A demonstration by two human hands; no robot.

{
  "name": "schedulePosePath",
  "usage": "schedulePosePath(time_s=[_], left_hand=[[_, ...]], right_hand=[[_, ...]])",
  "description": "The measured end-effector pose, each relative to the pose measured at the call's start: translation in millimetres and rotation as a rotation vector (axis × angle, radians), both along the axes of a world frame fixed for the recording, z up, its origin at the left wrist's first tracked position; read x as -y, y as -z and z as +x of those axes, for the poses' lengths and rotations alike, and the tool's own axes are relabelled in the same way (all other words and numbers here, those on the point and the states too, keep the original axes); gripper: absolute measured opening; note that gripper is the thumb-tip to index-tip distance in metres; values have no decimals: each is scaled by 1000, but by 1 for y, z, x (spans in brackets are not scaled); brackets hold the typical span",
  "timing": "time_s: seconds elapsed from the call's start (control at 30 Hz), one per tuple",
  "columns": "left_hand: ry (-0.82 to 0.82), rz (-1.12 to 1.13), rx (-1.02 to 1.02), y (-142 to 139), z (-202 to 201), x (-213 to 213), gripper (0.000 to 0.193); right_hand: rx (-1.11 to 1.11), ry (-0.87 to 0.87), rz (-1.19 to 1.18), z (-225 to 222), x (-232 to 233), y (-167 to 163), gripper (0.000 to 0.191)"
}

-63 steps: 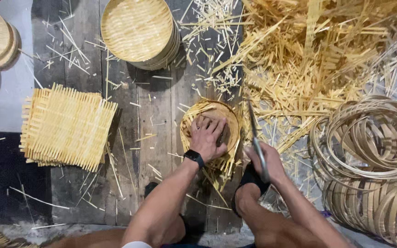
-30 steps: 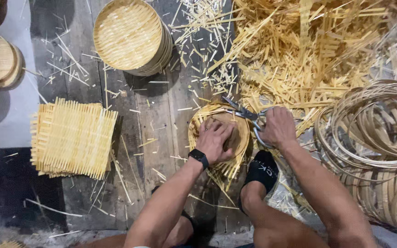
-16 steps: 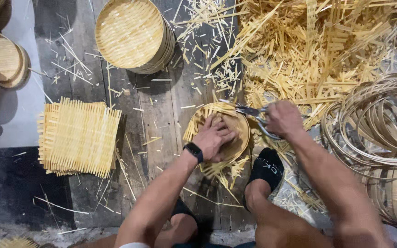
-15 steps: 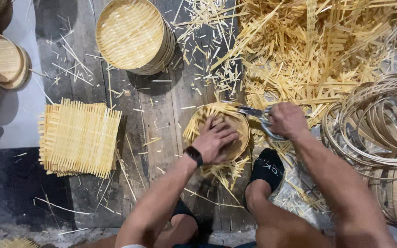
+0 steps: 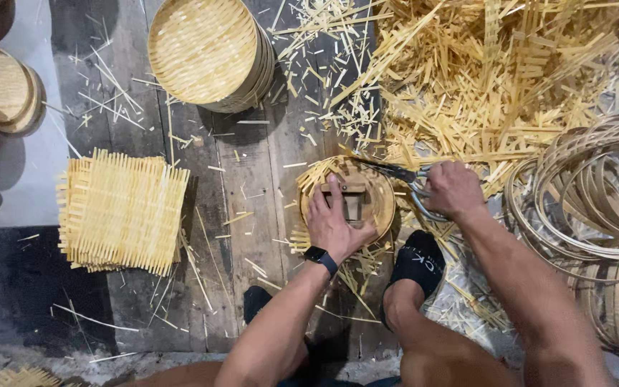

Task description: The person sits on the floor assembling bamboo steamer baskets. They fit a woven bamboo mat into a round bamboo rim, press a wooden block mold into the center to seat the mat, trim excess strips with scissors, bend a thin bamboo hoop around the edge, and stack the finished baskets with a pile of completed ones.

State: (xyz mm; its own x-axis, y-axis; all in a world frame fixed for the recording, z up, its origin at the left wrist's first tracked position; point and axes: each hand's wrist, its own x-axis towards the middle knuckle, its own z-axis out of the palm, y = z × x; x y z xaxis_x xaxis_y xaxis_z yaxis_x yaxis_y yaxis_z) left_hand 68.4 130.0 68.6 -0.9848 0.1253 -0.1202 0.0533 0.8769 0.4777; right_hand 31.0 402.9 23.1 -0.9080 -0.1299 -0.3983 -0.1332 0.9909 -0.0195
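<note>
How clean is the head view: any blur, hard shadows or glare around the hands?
Head view: sharp at the centre, with the left hand, right hand and scissors crisp. The stacked round trays cast a dark shadow on the plank floor. No glare. The bamboo hoops look slightly soft at the right edge.

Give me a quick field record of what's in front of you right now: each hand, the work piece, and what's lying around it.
left hand: pressed flat on the round woven tray, holding it on the plank floor
right hand: grips scissors, blades at the tray's upper rim
tray edge: loose strip ends stick out at its left and bottom
left of tray: square woven mats, stacked
above: stacked round trays
upper right: heap of cut strips
right: coiled hoops
</note>
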Motion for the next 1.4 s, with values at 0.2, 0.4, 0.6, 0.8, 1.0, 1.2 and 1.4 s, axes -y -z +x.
schedulePosePath(time_s=[0.2,0.4,0.6,0.8,1.0,1.2,1.4], left_hand=[[-13,22,12,4,2,-2,129],[16,4,25,1,-1,6,126],[164,9,120,-9,-9,13,126],[268,-68,174,-14,-17,23,127],[448,-71,221,-18,-23,35,125],[171,29,-49,-13,-10,18,115],[-52,11,15,5,0,-14,90]], right_hand=[[-231,3,-63,10,17,-11,63],[308,233,-77,8,9,-14,45],[2,-38,90,-6,7,-4,53],[90,-25,55,-6,7,-23,57],[162,-89,158,-17,23,-17,73],[-144,-88,-18,-6,3,1,56],[222,-62,170,-9,20,4,68]])
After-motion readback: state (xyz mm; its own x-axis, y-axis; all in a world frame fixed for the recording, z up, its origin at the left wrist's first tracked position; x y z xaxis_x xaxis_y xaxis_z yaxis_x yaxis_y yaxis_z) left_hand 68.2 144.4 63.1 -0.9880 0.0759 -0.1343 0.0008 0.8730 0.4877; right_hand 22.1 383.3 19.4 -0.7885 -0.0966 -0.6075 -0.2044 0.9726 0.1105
